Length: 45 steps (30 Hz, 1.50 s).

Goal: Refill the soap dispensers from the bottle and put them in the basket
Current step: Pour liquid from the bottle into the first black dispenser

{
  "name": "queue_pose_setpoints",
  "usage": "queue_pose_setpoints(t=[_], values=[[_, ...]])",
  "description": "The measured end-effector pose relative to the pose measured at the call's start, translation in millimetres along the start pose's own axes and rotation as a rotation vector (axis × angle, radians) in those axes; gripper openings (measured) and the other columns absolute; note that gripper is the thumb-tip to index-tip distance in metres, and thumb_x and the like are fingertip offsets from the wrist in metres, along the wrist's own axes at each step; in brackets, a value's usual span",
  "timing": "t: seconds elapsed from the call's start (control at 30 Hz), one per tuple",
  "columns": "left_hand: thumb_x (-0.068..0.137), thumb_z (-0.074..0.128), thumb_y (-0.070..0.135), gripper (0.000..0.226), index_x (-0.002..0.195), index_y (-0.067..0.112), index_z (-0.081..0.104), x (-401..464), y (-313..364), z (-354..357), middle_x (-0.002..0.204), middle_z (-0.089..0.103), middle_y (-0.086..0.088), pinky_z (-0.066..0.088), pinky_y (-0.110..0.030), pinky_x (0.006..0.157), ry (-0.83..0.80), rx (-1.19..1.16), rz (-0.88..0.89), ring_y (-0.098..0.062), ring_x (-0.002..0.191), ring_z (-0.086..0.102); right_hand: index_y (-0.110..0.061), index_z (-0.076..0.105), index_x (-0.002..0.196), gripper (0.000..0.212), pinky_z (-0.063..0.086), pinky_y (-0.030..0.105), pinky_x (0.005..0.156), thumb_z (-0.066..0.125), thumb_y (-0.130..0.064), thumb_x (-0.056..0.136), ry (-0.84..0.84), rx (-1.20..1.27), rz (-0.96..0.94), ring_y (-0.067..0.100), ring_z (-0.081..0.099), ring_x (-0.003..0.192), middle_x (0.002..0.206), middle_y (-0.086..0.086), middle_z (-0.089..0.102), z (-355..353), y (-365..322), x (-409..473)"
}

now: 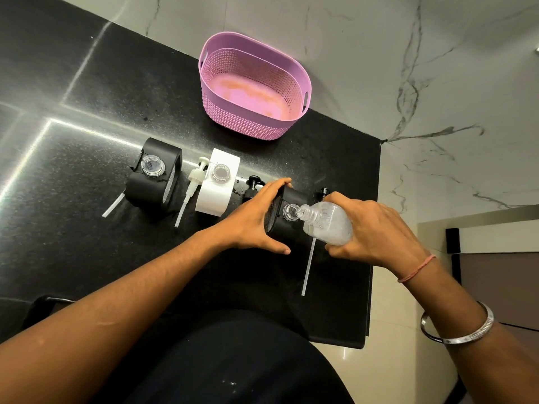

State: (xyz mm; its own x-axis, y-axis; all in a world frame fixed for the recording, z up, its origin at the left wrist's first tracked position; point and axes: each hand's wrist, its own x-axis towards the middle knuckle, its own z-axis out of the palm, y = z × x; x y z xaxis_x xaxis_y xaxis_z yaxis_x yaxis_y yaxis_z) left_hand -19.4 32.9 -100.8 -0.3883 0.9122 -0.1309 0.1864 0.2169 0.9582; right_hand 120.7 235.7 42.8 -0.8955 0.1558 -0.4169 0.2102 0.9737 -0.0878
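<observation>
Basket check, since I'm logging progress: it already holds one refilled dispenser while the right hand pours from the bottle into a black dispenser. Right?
Not quite. The head view shows the basket holding no dispenser. The rest stands: the right hand pours from the bottle into a black dispenser.

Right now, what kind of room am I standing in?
Probably a bathroom or washroom counter: a polished black stone countertop, white marble-look wall, and soap dispensers being refilled beside a pink basket.

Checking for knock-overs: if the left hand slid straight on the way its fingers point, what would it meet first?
Probably the black pump head lying just beyond the left hand, which grips the black dispenser; depth is unclear.
</observation>
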Motion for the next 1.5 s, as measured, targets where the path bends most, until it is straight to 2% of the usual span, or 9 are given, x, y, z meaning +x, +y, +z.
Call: queue_pose_setpoints(t=[0.17, 0.4, 1.3, 1.5], values=[[0.058, 0.103, 0.041, 0.136, 0.164, 0.034, 0.019, -2, -11, 0, 0.161, 0.034, 0.015, 0.041, -0.044, 0.122, 0.007, 0.033, 0.021, -0.011, 0.147, 0.042, -0.042, 0.042, 0.126, 0.073, 0.060, 0.043, 0.074, 0.081, -0.057, 0.067, 0.009, -0.004, 0.013, 0.021, 0.067, 0.090, 0.103, -0.011, 0.064, 0, -2, -1], [0.058, 0.103, 0.041, 0.132, 0.162, 0.034, 0.022, 0, -11, -2, 0.157, 0.037, 0.015, 0.045, -0.049, 0.117, 0.003, 0.087, 0.041, -0.015, 0.142, 0.047, -0.042, 0.041, 0.127, 0.073, 0.061, 0.044, 0.074, 0.081, -0.058, 0.067, -0.007, 0.007, 0.017, 0.020, 0.066, 0.091, 0.105, -0.011, 0.064, -1, -3, -1], [0.059, 0.104, 0.039, 0.128, 0.159, 0.038, 0.024, 1, -12, -3, 0.154, 0.038, 0.020, 0.047, -0.045, 0.116, -0.001, 0.087, 0.051, -0.011, 0.139, 0.049, -0.041, 0.040, 0.130, 0.077, 0.061, 0.040, 0.074, 0.081, -0.061, 0.068, -0.010, -0.005, 0.005, 0.018, 0.065, 0.090, 0.106, -0.011, 0.063, -1, -1, 1], [0.059, 0.104, 0.040, 0.129, 0.159, 0.039, 0.023, 1, -13, -3, 0.154, 0.038, 0.019, 0.048, -0.048, 0.115, -0.001, 0.094, 0.050, -0.013, 0.139, 0.050, -0.041, 0.040, 0.130, 0.077, 0.061, 0.039, 0.074, 0.082, -0.060, 0.068, -0.007, -0.012, -0.002, 0.017, 0.065, 0.091, 0.107, -0.010, 0.063, -1, 0, 0]])
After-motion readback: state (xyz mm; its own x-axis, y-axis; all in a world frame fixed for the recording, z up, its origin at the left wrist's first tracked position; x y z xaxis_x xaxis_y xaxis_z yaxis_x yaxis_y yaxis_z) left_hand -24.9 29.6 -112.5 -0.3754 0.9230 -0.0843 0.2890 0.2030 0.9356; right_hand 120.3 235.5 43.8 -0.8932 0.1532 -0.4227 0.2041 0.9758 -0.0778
